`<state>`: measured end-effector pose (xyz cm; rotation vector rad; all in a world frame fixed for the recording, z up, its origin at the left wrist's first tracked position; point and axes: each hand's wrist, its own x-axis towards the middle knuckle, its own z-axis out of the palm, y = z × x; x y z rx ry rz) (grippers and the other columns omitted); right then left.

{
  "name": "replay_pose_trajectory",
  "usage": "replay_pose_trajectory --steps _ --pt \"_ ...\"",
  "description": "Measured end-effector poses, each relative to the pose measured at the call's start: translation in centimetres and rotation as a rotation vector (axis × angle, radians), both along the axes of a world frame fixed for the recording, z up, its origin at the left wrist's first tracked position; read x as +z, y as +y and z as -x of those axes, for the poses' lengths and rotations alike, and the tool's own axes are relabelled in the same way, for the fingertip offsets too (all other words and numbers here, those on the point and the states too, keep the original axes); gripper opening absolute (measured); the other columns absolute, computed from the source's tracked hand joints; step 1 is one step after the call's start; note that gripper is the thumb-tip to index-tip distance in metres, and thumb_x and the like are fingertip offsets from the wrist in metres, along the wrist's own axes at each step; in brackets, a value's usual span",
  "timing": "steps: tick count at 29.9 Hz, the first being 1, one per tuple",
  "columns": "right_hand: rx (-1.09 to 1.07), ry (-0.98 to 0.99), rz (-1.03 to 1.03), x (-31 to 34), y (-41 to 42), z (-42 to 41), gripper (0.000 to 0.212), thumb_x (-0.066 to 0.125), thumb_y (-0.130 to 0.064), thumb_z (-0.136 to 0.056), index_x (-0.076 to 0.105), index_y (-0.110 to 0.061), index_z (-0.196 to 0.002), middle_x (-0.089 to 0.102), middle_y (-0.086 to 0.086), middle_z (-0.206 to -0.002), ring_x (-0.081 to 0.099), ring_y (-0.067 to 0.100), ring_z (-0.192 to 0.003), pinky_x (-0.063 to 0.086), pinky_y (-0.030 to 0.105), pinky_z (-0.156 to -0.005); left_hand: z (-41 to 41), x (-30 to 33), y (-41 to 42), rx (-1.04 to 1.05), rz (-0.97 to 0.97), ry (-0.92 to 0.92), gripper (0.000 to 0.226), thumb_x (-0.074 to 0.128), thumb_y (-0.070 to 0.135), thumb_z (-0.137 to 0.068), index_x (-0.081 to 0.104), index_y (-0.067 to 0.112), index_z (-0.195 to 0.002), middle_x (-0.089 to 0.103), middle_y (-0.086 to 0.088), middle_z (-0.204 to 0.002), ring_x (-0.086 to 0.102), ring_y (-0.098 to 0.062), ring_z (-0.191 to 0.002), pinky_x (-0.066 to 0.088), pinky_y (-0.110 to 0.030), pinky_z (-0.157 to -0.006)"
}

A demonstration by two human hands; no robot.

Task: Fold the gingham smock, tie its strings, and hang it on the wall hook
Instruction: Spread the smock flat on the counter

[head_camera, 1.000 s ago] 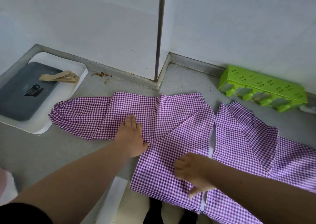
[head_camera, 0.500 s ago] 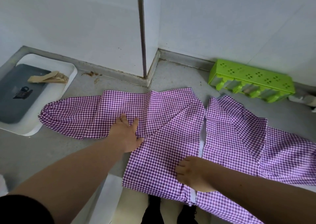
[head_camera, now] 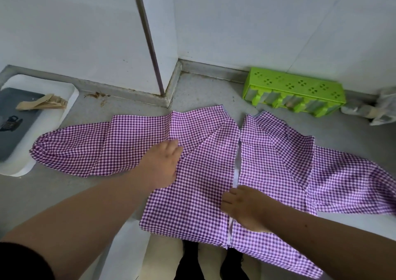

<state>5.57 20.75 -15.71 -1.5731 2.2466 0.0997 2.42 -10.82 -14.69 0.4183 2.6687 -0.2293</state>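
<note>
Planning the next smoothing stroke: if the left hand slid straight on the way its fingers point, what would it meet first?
Probably only more purple gingham smock: the left hand points up-right towards its far hem.

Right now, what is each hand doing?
Left hand: open, flat on the smock.
Right hand: on the smock; grip cannot be told.

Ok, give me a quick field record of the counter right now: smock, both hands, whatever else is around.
smock: spread flat on the counter, sleeves out to both sides, back opening up
left hand: flat on the left panel, fingers straight
right hand: fingers curled at the white centre edge
fold state: unfolded, strings untied
left of smock: white tray
behind smock: green rack
</note>
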Motion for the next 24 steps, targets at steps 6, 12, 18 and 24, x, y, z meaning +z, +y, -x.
replay_pose_trajectory --steps 6,12,18,24 --pt "-0.051 -0.081 -0.027 0.1 2.3 -0.2 0.046 0.073 -0.029 -0.091 0.056 -0.028 -0.133 0.056 0.002 -0.136 0.061 0.025 -0.119 0.057 0.043 -0.094 -0.3 -0.6 7.4 -0.098 0.118 -0.23 0.115 0.051 0.085 -0.087 -0.014 0.034 -0.166 -0.013 -0.024 -0.174 0.013 -0.049 -0.159 0.03 -0.055 -0.125" --pt "-0.064 -0.053 -0.058 -0.5 2.1 -1.0 0.019 0.071 -0.021 -0.092 0.07 -0.023 -0.111 0.058 0.01 -0.135 0.069 0.03 -0.109 0.062 0.046 -0.089 0.4 -0.6 10.2 -0.041 0.249 -0.303 0.126 0.049 0.098 -0.074 -0.027 0.044 -0.16 -0.018 -0.035 -0.168 0.016 -0.06 -0.154 0.028 -0.056 -0.125" --pt "0.05 -0.03 0.15 -0.1 1.7 -1.3 0.009 0.068 -0.025 -0.091 0.065 -0.026 -0.1 0.061 -0.005 -0.1 0.06 0.021 -0.09 0.054 0.036 -0.073 1.0 -0.5 11.2 0.003 0.278 -0.334 0.13 0.051 0.099 -0.071 -0.031 0.046 -0.157 -0.018 -0.036 -0.168 0.017 -0.059 -0.154 0.03 -0.055 -0.125" --pt "-0.023 -0.027 0.187 -1.5 1.7 -2.5 0.024 0.059 -0.024 -0.092 0.063 -0.027 -0.116 0.058 -0.004 -0.122 0.06 0.021 -0.103 0.055 0.038 -0.084 1.5 -0.2 12.0 0.013 0.34 -0.34 0.127 0.052 0.094 -0.077 -0.026 0.04 -0.162 -0.012 -0.034 -0.17 0.019 -0.053 -0.155 0.031 -0.053 -0.123"
